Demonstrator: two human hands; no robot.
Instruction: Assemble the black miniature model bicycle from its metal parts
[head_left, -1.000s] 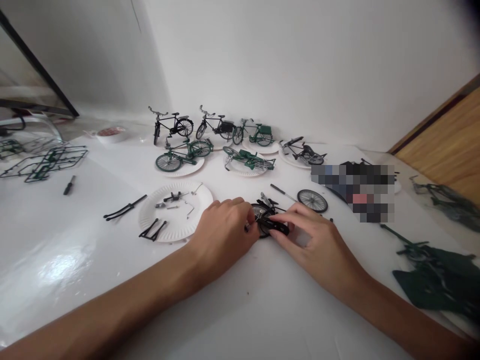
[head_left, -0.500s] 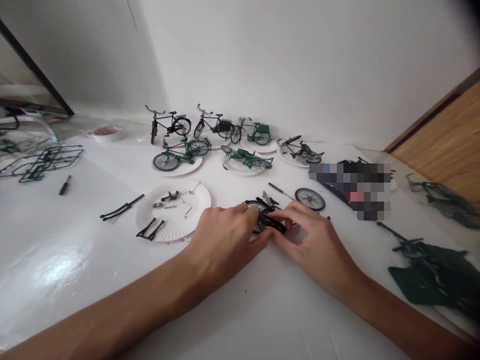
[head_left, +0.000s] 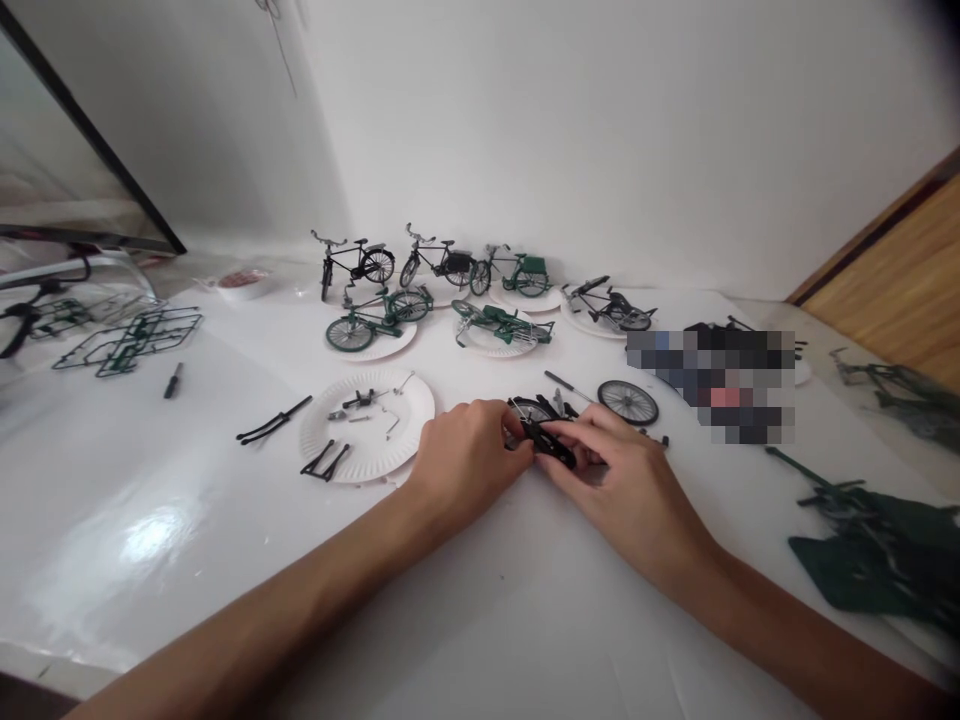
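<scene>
- Clock directions run from the small bike on the desk, which lies at the hands, partly covered by them.
- The right hand clamps a black part between thumb and fingers; the left hand meets it with bent fingertips, but what those grip is hidden.
- At nine o'clock, a paper plate holds a small black piece and thin silver rods; a black forked piece lies over its near rim.
- Past that plate, a black fork lies on the desk, with a screwdriver farther out.
- At ten o'clock, far off, a white bowl contains reddish bits, too small to identify.
- At eleven, a plate carries a green bike.
- At twelve, another plate bears a green bike lying down; behind it stands a bike with a green box on its rear.
- At two, a loose wheel lies just beside the right hand.
</scene>
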